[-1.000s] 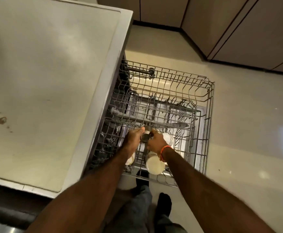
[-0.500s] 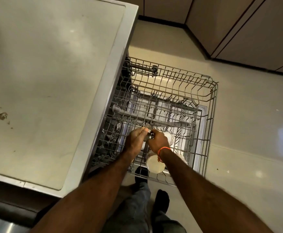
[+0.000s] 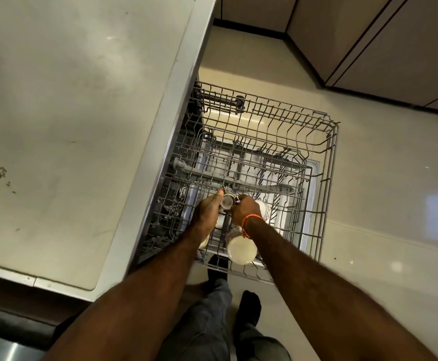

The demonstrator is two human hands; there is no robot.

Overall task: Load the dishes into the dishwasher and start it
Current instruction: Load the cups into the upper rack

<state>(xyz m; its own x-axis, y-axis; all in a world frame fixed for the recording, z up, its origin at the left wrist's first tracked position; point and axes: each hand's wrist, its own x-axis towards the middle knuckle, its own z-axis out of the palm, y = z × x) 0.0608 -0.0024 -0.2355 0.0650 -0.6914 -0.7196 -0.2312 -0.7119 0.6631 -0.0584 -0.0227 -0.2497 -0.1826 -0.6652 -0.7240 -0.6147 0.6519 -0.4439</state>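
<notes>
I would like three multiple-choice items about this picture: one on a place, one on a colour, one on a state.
1. Where is the small metal cup?
A. between the two hands, over the rack
B. on the countertop
C. on the floor

2. What colour is the band on the right wrist?
A. blue
B. orange
C. green

3. How does the upper rack stand?
A. pushed fully in
B. lifted out onto the countertop
C. pulled out

Key: 1 A, the left hand and right hand hold it over the wires; 2 B, it shows orange; 3 C, it juts out over the floor.
</notes>
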